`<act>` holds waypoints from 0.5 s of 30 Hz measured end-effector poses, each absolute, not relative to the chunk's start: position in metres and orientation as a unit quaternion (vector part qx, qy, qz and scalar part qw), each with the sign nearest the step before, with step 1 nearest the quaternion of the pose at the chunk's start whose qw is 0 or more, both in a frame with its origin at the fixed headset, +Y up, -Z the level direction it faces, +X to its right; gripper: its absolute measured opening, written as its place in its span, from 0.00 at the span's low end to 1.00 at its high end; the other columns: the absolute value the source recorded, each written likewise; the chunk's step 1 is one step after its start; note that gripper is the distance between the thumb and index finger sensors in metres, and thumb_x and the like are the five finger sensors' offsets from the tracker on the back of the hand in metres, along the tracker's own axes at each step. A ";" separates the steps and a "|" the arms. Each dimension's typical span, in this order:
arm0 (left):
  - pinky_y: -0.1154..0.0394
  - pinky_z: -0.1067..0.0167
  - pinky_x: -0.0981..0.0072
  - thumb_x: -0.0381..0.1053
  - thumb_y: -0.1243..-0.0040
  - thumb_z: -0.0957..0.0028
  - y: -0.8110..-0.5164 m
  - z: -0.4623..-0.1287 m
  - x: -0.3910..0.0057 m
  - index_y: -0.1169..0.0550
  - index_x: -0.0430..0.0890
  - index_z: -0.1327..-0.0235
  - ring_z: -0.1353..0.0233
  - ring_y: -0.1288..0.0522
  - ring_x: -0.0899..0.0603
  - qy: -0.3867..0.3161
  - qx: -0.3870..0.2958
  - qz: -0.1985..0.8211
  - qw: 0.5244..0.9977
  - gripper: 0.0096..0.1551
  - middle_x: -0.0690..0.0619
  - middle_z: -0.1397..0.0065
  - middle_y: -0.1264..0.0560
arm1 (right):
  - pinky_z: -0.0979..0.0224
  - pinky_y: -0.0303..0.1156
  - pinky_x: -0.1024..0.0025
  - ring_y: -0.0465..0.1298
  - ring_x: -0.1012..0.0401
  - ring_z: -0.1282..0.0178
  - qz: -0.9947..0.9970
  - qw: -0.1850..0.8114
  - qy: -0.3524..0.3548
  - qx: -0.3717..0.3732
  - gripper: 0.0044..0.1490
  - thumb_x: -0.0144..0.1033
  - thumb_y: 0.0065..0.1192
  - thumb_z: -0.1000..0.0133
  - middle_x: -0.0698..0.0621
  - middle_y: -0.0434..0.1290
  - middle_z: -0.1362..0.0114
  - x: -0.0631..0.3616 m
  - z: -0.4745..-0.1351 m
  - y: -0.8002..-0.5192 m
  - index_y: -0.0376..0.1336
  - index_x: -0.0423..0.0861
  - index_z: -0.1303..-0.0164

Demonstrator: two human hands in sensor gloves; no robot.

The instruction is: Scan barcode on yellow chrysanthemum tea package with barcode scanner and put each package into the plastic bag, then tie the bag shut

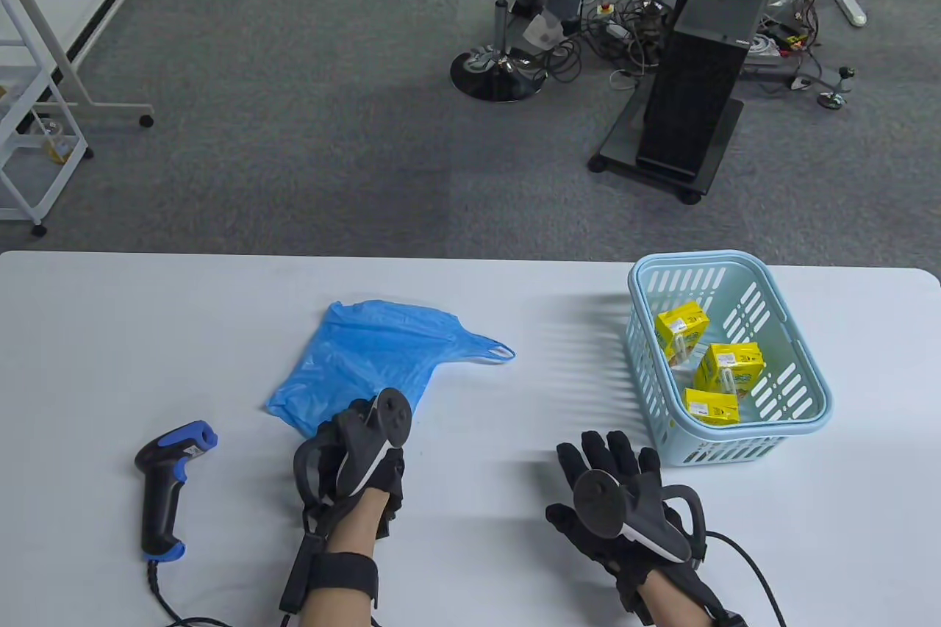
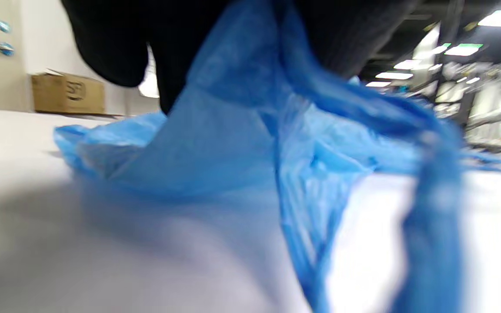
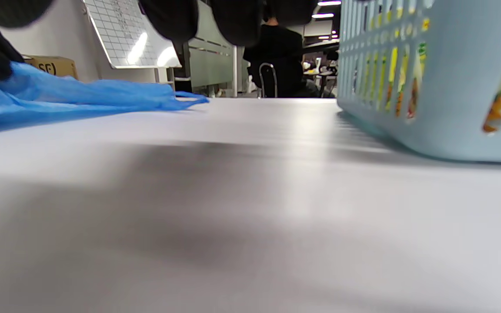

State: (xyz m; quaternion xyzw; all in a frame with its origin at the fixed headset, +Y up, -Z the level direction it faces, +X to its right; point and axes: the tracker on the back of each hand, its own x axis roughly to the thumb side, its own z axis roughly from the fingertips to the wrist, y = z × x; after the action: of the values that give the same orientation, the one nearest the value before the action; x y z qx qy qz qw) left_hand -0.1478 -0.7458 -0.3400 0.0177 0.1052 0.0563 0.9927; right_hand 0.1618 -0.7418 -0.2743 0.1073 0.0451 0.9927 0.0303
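A blue plastic bag point(image 1: 375, 355) lies crumpled on the white table point(image 1: 470, 289), left of centre. My left hand point(image 1: 344, 427) pinches its near edge; in the left wrist view the bag point(image 2: 250, 143) hangs from the black gloved fingers point(image 2: 115, 43). Three yellow chrysanthemum tea packages point(image 1: 682, 330) point(image 1: 729, 367) point(image 1: 710, 406) lie in a light blue basket point(image 1: 801, 362) at the right. The black and blue barcode scanner point(image 1: 167, 484) lies at the near left, untouched. My right hand point(image 1: 604, 461) hovers with fingers spread and holds nothing, just left of the basket point(image 3: 450, 108).
The scanner's cable runs off the table's near edge. Beyond the table's far edge are grey carpet, an office chair point(image 1: 500, 9), a black computer tower on a wheeled stand point(image 1: 698, 68) and white racks point(image 1: 44, 68).
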 end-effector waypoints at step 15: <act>0.29 0.35 0.39 0.47 0.28 0.54 -0.724 -0.272 -0.080 0.15 0.59 0.51 0.33 0.18 0.43 -0.116 0.041 0.057 0.991 0.18 0.53 0.33 0.19 | 0.22 0.38 0.30 0.41 0.43 0.14 0.991 -0.038 -0.013 0.125 0.59 0.69 0.52 0.60 0.45 0.44 0.14 0.132 -0.261 -0.735 0.42 0.59 0.17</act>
State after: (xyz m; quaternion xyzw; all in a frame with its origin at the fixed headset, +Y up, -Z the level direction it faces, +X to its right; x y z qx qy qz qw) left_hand -0.0798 -0.7240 -0.2721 0.0410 -0.1156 0.0566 0.9908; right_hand 0.1315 -0.7353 -0.2608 0.1249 -0.0132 0.9913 -0.0383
